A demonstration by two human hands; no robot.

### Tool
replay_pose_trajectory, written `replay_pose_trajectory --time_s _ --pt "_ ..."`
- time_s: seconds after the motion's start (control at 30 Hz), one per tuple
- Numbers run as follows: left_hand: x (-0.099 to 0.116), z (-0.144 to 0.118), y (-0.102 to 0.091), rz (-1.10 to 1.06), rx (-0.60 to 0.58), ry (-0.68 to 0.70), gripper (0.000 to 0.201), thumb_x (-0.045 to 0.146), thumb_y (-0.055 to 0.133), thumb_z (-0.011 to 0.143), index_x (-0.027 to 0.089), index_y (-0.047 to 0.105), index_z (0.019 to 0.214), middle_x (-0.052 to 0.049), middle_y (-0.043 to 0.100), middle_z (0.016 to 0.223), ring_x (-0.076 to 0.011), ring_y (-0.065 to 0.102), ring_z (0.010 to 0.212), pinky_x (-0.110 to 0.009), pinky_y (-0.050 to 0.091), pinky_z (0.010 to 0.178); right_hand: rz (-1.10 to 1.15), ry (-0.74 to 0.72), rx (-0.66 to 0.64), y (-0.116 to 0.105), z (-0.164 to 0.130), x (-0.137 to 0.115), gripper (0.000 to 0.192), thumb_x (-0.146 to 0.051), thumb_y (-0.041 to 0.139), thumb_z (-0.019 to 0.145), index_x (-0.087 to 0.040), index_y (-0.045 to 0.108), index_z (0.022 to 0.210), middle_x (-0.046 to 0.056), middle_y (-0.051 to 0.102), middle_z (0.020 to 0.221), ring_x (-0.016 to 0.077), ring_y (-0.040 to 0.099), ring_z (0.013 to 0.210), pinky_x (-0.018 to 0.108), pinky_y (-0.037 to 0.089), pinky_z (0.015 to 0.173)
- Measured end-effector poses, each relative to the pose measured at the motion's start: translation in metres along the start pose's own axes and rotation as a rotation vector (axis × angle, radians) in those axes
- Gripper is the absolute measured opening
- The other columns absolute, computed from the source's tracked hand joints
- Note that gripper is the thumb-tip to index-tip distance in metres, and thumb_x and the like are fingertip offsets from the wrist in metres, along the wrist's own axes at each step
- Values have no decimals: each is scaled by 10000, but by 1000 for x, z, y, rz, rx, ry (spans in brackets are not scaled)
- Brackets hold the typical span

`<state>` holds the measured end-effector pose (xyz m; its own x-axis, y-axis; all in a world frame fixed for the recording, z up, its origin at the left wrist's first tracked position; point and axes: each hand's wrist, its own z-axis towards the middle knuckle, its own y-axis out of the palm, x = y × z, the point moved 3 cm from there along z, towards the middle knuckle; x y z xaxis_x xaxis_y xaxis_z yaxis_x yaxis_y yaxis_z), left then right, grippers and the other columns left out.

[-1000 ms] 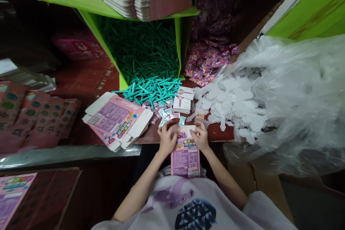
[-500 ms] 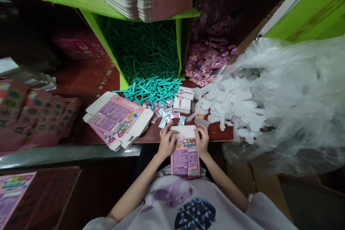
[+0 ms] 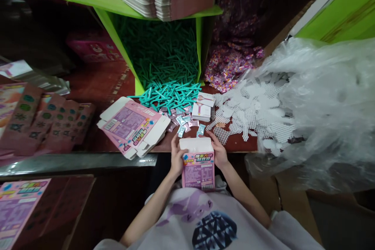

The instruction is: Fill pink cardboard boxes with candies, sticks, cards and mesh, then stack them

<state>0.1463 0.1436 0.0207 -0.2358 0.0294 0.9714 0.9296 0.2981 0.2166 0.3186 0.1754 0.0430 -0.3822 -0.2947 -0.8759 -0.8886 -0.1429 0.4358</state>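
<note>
A pink and purple printed cardboard box [image 3: 198, 170] is held upright against my shirt, its white top flap [image 3: 195, 145] raised. My left hand [image 3: 177, 157] grips its left side, with the thumb over the front near the top corner. On the opposite side my right hand [image 3: 219, 151] holds the upper right edge. Just beyond the box lie small pink and blue sachets [image 3: 181, 120], with a stack of white printed cards [image 3: 202, 112] beside them. Flattened boxes of the same print [image 3: 133, 127] lie in a pile to the left.
Teal sticks [image 3: 168, 95] spill from a green-edged bin [image 3: 137, 86]. Bags of coloured beads [image 3: 227, 68] fill a carton to its right. White perforated plates [image 3: 252, 111] lie by a large clear plastic bag [image 3: 331, 113]. Standing boxes [image 3: 55, 121] line the left.
The box has opened out from flatter to fuller, its top flap now standing apart from the front. My hands have shifted around its sides. The view has moved slightly.
</note>
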Motion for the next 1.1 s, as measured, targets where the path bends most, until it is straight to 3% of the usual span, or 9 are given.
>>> replay_pose_trajectory --time_s 0.1,0.2,0.3,0.43,0.6,0.77,0.87,1.0,1.1 --pt "-2 2 -2 -43 7 -2 554 136 524 639 224 477 1184 -40 607 1094 -182 591 929 -274 465 776 100 66 -24 3 -2 7 503 -385 545 780 -239 490 1258 54 652 1097 239 631 926 344 501 767" --pt "0 1 -3 23 50 96 427 131 504 634 208 519 1054 -47 583 1135 -198 540 1048 -297 416 880 141 54 11 1 -4 13 451 -392 557 781 -220 556 1198 38 655 1072 228 623 915 315 489 774" --pt "-2 2 -2 182 -42 21 320 142 449 652 182 579 942 -46 590 1076 -208 520 1036 -308 385 899 138 33 17 0 -4 14 442 -398 565 779 -218 571 1184 37 644 1102 237 612 953 319 481 799" --pt "-3 5 -3 228 -121 -93 451 152 419 658 186 564 1084 -33 584 1106 -203 516 994 -299 386 857 112 58 15 -1 -3 13 475 -384 579 764 -227 546 1211 32 603 1195 249 585 1037 340 474 849" --pt "-3 5 -1 204 -146 -143 497 146 410 628 178 566 1098 -28 601 1055 -188 533 898 -294 400 808 100 116 5 -2 -4 11 562 -391 616 735 -247 501 1265 32 579 1241 254 580 1070 361 474 879" --pt "-6 6 -2 128 -97 -107 645 128 426 619 202 492 1257 -33 546 1242 -209 484 1113 -308 350 953 93 166 -46 -2 -6 17 588 -399 623 722 -238 489 1271 59 590 1226 273 599 1039 398 485 858" --pt "-8 5 -1 49 -83 -126 653 123 454 621 206 477 1268 -25 587 1170 -194 533 1026 -293 394 891 90 171 35 -6 -4 23 564 -293 658 652 -230 546 1201 62 647 1123 279 620 990 407 495 835" --pt "-6 -3 0 -44 -45 -59 224 231 502 754 152 641 910 -42 644 861 -162 576 791 -275 437 740 23 197 149 -15 -3 30 336 -183 683 542 -197 670 877 79 691 996 292 651 871 402 520 746" --pt "2 -10 1 7 -4 95 238 345 598 768 137 623 655 -81 656 815 -172 594 785 -297 448 765 -57 79 51 -16 -5 32 181 -311 689 633 -170 677 746 116 630 1139 304 619 962 405 512 782"
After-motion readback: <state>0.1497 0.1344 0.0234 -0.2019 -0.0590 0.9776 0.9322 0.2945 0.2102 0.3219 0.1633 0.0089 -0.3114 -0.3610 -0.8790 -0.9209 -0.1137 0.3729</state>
